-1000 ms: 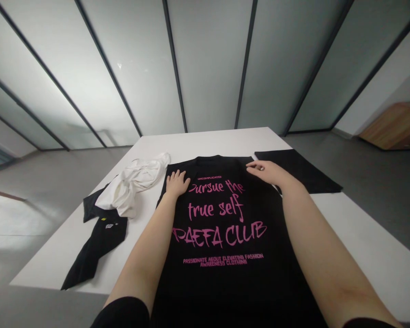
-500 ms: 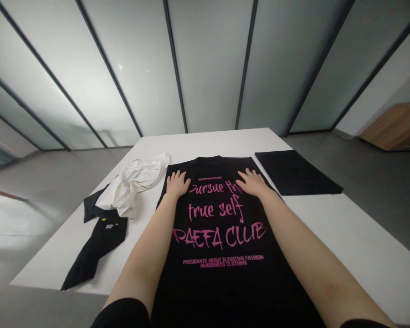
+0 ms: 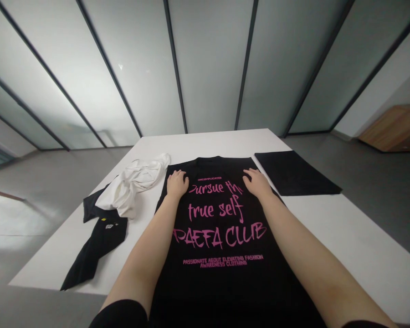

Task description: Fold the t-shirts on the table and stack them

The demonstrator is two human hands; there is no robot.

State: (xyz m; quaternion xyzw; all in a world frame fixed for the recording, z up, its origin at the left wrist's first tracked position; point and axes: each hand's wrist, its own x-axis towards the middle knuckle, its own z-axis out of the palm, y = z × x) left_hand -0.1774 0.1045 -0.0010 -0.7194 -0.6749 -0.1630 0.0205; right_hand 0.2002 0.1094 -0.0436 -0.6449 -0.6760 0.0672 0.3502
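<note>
A black T-shirt [image 3: 222, 284] with pink lettering lies spread out on the white table, its collar at the far end. My left hand [image 3: 177, 184] rests on the shirt's upper left part, fingers bent and thumb apart from them. On the upper right part lies my right hand [image 3: 258, 183], its fingers also bent, with a gap between thumb and forefinger. Both hands touch the cloth, and no fold of it shows between the fingers. The sides of the shirt pass partly under my forearms.
To the left, a crumpled white garment [image 3: 145, 173] lies over a dark one, with a black garment piece [image 3: 97, 250] hanging toward the near edge. A flat, folded black cloth [image 3: 294, 175] lies right of the shirt. Frosted panels [image 3: 212, 68] stand beyond the white table [image 3: 205, 143].
The fingers of both hands have bent from lying flat and spread. My right hand has shifted slightly outward, off the lettering. The shirt and other garments stay where they were.
</note>
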